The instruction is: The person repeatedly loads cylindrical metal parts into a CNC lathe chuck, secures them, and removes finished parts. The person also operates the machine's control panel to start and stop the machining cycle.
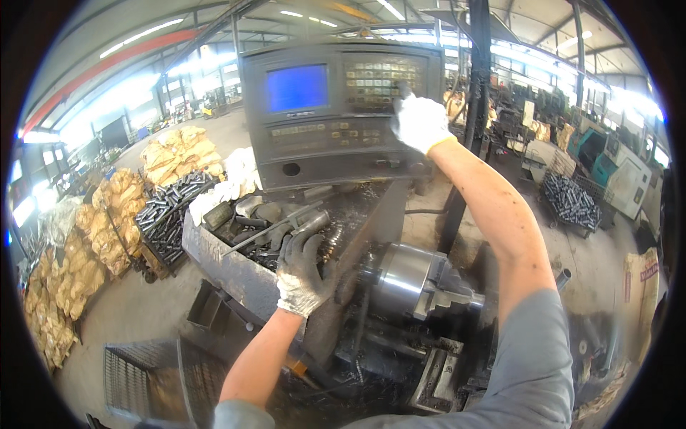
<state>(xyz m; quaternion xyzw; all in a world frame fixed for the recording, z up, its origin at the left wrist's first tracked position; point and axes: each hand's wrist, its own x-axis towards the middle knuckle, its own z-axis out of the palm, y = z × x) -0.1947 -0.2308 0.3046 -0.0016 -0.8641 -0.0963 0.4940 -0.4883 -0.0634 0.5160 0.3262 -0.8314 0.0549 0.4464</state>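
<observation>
My right hand (421,123), in a white glove with darkened fingertips, is raised to the right side of a dark machine control panel (314,163). One finger stretches toward its keypad (379,77); the hand is slightly blurred and I see nothing held in it. The panel's screen (297,89) glows blue. Lower down, my left hand (301,268), its glove blackened over the fingers, lies with fingers extended on the cluttered machine top, close to a short metal cylinder (312,221). A thin metal rod (268,230) lies across the parts beside it.
A shiny lathe chuck (411,279) with stepped jaws sits right of my left hand. Below it is a metal tool block (437,375). A wire basket (143,382) stands at lower left. Piled dark metal pieces (171,207) and tan sacks (118,214) lie left; another heap (572,201) lies right.
</observation>
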